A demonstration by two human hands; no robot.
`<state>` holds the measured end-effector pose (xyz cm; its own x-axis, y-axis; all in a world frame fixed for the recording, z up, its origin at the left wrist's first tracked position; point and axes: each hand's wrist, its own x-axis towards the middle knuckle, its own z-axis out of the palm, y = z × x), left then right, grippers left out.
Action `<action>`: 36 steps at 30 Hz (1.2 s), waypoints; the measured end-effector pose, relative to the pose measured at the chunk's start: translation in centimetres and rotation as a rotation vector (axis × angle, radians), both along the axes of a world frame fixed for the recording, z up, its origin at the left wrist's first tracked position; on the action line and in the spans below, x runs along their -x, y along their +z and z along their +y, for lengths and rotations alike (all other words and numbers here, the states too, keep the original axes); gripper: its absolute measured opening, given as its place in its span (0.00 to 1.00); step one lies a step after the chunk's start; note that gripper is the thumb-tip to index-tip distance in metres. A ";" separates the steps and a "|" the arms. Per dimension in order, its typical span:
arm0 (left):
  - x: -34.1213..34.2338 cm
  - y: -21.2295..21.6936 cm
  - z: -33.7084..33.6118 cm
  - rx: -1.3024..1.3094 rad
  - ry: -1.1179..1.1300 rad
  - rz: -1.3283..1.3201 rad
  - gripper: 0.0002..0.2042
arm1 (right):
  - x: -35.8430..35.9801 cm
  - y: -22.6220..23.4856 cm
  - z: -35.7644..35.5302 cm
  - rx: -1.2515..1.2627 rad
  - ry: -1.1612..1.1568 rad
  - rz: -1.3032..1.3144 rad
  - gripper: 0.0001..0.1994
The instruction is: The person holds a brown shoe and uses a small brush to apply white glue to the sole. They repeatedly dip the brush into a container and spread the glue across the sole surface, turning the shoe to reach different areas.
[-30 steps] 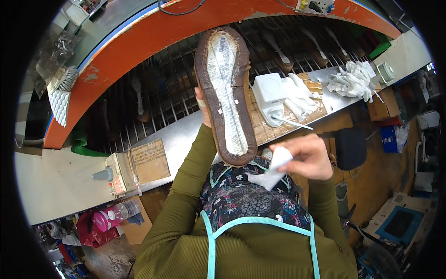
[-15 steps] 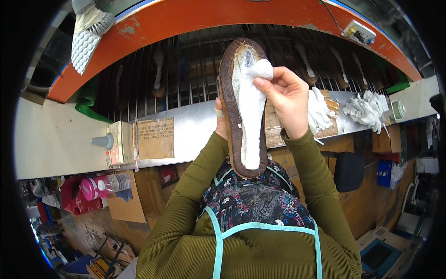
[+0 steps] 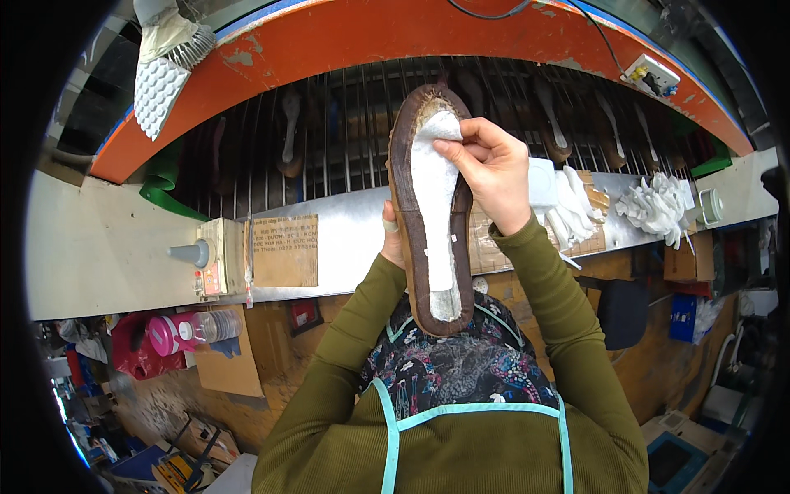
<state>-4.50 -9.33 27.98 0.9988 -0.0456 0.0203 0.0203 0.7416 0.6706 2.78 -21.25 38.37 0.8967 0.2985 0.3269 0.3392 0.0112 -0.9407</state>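
A brown shoe (image 3: 403, 198) is held sole side up in front of me, its upper folded in around the bottom edge. My left hand (image 3: 392, 237) grips it along the left side, most of the fingers hidden behind it. Along the recessed bottom lies a long white padding strip (image 3: 434, 185), wider at the far end. My right hand (image 3: 496, 169) pinches the strip's far right edge between thumb and forefinger, and the far tip there is slightly lifted. Bare fibrous surface shows at the near end, below the strip.
Behind the shoe, a rack of metal rods (image 3: 346, 156) carries several shoes under an orange beam (image 3: 329, 45). On the metal ledge lie white strips (image 3: 572, 210), a crumpled white bundle (image 3: 654, 206) and a cardboard piece (image 3: 285, 255). A grey cone (image 3: 189, 253) sticks out at left, above a bottle (image 3: 210, 326).
The white strip has shifted toward the shoe's far end, baring the near end. Its far tip, curled up before, lies flatter. The shoe sits slightly lower in view.
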 end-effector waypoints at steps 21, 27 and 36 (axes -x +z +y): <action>-0.4 0.9 -1.1 0.003 -0.098 -0.021 0.56 | -1.4 0.8 -1.5 0.065 -0.499 -0.332 0.20; -0.4 1.3 -1.8 -0.032 -0.097 -0.013 0.56 | 1.0 -1.0 -4.6 0.741 -0.104 -0.745 0.22; -1.7 1.9 -3.0 0.043 -0.161 0.055 0.53 | 2.6 -2.0 -9.1 0.715 0.359 -0.740 0.26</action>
<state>-2.85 -12.33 29.88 0.9783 -0.2050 -0.0286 0.1764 0.7538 0.6330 0.22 -30.37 36.40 0.3715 0.8395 0.3964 0.9104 -0.2457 -0.3329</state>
